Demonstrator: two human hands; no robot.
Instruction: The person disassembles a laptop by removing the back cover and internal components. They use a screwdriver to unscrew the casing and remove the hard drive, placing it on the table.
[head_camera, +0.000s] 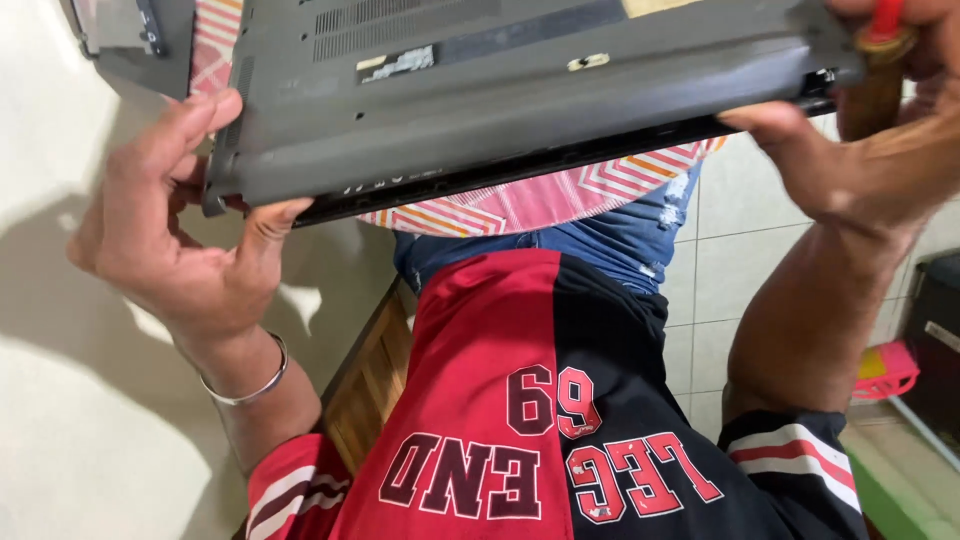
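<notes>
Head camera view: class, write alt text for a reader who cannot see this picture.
Two bare hands hold a grey laptop upside down by its near corners, left hand at one corner, right hand at the other. The right hand also holds a screwdriver with a red and brown handle. A pink patterned cloth lies beneath.

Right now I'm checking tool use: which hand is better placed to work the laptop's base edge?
Probably right: the right hand already holds the screwdriver at the laptop corner; the left hand only steadies it.

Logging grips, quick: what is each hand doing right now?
Left hand: closed on the grey laptop corner.
Right hand: gripping the laptop's other corner, plus a red-tipped tool.
</notes>
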